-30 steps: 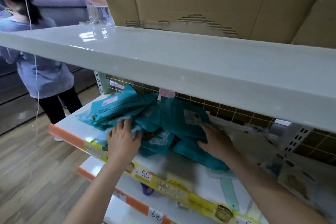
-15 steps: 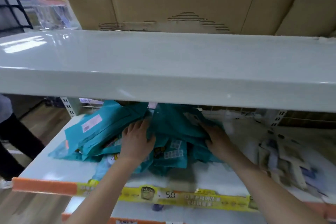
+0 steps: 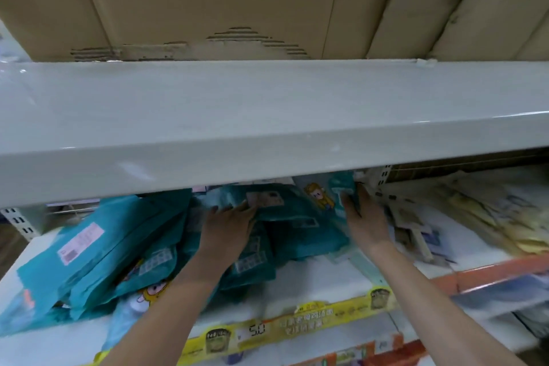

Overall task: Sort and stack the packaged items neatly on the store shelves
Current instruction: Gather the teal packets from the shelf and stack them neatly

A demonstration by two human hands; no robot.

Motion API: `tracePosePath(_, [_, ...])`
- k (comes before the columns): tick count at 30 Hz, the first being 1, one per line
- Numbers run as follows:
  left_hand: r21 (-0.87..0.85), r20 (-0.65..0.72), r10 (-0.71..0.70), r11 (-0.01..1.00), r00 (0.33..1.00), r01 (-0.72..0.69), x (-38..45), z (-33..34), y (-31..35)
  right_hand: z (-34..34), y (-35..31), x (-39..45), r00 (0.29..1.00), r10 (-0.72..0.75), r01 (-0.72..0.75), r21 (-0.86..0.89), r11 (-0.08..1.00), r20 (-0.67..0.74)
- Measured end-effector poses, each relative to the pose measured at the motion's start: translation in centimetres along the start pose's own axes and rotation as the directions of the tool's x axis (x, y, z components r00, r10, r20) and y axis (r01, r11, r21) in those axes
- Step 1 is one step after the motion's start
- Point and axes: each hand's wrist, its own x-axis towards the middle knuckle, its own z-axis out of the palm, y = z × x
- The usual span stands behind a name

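Below teal packets, shelf-edge tag reads "5.0".

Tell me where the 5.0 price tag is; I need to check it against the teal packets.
In the head view, the 5.0 price tag sits low centre on the yellow shelf-edge strip, below the teal packets, between the person's forearms.

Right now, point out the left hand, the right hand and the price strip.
left hand (image 3: 227, 230): head view, back of the hand.
right hand (image 3: 367, 221): head view, back of the hand.
price strip (image 3: 297, 325): head view, yellow middle stretch.
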Motion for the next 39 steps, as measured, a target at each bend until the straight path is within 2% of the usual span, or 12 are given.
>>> tracePosePath(3, [-0.101, -0.200, -0.077, 0.993, 0.977, 0.058, 0.7, -1.5, -0.6, -1.4, 1.6, -0.3, 0.985, 0.133, -0.130, 0.039, 0.991, -0.105])
tracePosePath(5, [-0.260, -0.259, -0.248, 0.949, 0.933, 0.180, 0.8, -3.3, -0.2, -2.3, 2.1, -0.7, 0.970, 0.188, -0.166, 0.145, 0.976, -0.154])
tracePosePath(7, [-0.453, -0.219, -0.505, 0.810, 0.834, 0.372, 0.9, -4.6, 0.1, -3.0, 2.4, -1.3, 0.961, 0.238, -0.204, 0.222, 0.954, -0.140])
tracePosePath(8, [-0.519, -0.207, -0.555, 0.760, 0.805, 0.391, 0.8, -4.9, 0.0, -3.1, 2.6, -1.5, 0.957, 0.260, -0.222, 0.255, 0.941, -0.129])
tracePosePath(10, [-0.690, -0.155, -0.635, 0.618, 0.757, 0.377, 0.4, -5.7, -0.2, -3.1, 3.1, -2.0, 0.944, 0.317, -0.270, 0.337, 0.902, -0.093])
tracePosePath(13, [-0.904, -0.016, -0.717, 0.308, 0.697, 0.296, -0.4, -5.9, -0.4, -2.5, 3.6, -2.7, 0.922, 0.387, -0.339, 0.449, 0.826, -0.017])
tracePosePath(15, [-0.966, 0.085, -0.720, 0.109, 0.689, 0.233, -1.2, -5.4, -0.2, -2.2, 3.9, -3.5, 0.906, 0.423, -0.380, 0.500, 0.779, 0.029])
tracePosePath(17, [-0.982, 0.159, -0.724, -0.044, 0.671, 0.186, -2.1, -5.2, 0.4, -1.9, 4.5, -4.5, 0.882, 0.466, -0.431, 0.517, 0.740, 0.068])
tracePosePath(21, [-0.935, 0.352, -0.706, -0.240, 0.615, 0.261, -3.6, -3.8, 2.1, -2.6, 5.9, -6.4, 0.847, 0.520, -0.488, 0.549, 0.678, 0.110])
tracePosePath(25, [-0.877, 0.477, -0.704, -0.341, 0.527, 0.338, -4.1, -2.4, 4.3, -4.3, 7.4, -7.5, 0.828, 0.550, -0.504, 0.578, 0.642, 0.110])
tracePosePath(31, [-0.834, 0.551, -0.679, -0.442, 0.485, 0.329, -3.9, -1.2, 9.5, -8.3, 10.1, -7.7, 0.815, 0.570, -0.508, 0.596, 0.622, 0.101])
tracePosePath(39, [-0.853, 0.521, -0.661, -0.427, 0.540, 0.300, -2.1, -1.5, 20.5, -17.5, 16.5, -8.0, 0.849, 0.523, -0.469, 0.558, 0.685, 0.071])
